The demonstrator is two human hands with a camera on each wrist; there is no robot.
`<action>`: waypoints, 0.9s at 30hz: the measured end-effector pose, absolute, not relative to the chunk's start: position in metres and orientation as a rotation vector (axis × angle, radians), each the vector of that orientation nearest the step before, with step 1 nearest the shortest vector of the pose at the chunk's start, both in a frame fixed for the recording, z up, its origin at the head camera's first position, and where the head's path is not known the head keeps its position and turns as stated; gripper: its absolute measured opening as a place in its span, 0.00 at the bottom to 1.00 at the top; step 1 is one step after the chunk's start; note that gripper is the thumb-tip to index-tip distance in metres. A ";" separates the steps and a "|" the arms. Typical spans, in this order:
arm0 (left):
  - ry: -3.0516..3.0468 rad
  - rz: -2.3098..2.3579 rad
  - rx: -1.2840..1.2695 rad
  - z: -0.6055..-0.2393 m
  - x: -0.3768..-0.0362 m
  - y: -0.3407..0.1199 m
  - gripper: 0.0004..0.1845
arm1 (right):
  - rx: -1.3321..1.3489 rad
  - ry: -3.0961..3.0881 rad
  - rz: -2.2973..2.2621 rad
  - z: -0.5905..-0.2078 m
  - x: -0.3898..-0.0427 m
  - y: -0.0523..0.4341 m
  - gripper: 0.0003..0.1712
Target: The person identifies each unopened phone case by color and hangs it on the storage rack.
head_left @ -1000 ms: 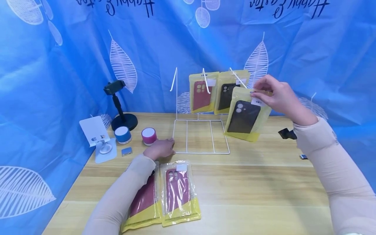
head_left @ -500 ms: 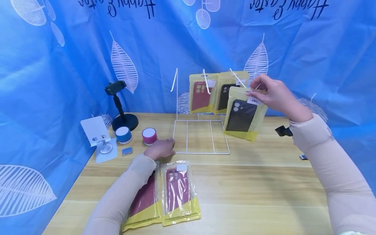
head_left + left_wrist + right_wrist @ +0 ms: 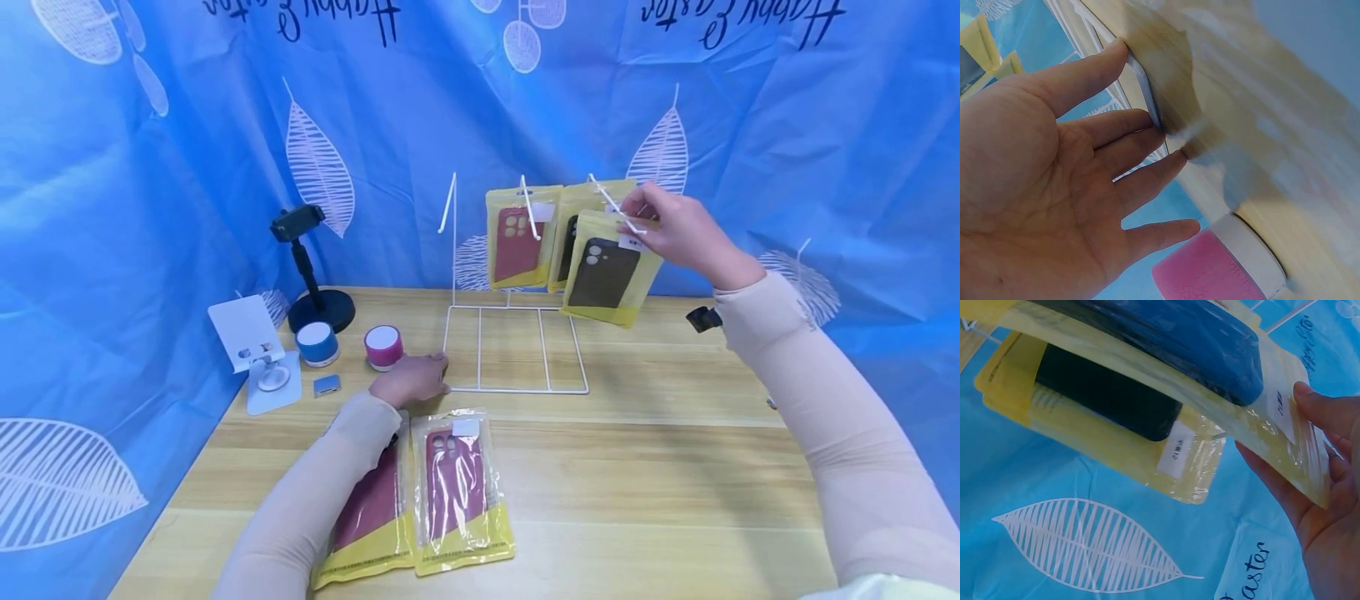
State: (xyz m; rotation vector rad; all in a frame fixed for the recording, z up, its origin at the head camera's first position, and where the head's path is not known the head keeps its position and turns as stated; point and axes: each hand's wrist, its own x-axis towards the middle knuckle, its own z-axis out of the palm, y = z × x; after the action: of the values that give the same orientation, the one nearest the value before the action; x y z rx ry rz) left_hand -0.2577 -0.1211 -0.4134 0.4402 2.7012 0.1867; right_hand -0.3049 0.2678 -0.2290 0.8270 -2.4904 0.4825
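Observation:
My right hand (image 3: 678, 229) pinches the top edge of a clear-and-yellow bag holding a dark phone case (image 3: 603, 271). This phone case bag (image 3: 1297, 425) is at the front end of the right hook (image 3: 618, 204) of a white wire display rack (image 3: 513, 390). Behind it hangs another bagged dark phone case (image 3: 1110, 394). On the middle hook is a bagged red phone case (image 3: 517, 242). My left hand (image 3: 412, 379) is at the rack's front left corner; in the left wrist view, its fairly straight fingers (image 3: 1141, 140) and thumb touch the white wire.
Two bagged red phone cases (image 3: 457, 492) lie in front of the rack, one partly under my left forearm. Left stand a pink round speaker (image 3: 384, 348), a blue one (image 3: 317, 343), a white stand (image 3: 258, 350), a black phone holder (image 3: 307, 275) and a small blue block (image 3: 327, 385).
My right hand has carried the bagged dark phone case left and slightly up, back toward the right hook and the bag hanging there. My left hand has stayed at the rack's corner.

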 end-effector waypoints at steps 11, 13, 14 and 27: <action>2.692 0.200 0.428 -0.417 -0.257 -0.122 0.36 | 0.784 -2.513 0.359 -0.237 -0.339 0.264 0.12; 2.694 0.200 0.435 -0.418 -0.257 -0.122 0.36 | 0.775 -2.508 0.339 -0.238 -0.346 0.263 0.12; 2.694 0.204 0.433 -0.418 -0.257 -0.122 0.36 | 0.765 -2.511 0.330 -0.238 -0.350 0.262 0.12; 2.694 0.170 0.434 -0.415 -0.260 -0.120 0.36 | 0.579 -2.467 0.323 -0.245 -0.362 0.256 0.23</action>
State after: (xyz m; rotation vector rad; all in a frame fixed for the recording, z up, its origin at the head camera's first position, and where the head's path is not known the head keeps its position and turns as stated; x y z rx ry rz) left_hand -0.2595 -0.1204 -0.4145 0.4342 2.6944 0.1696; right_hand -0.3623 0.2564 -0.2448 0.5790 -2.4672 0.3235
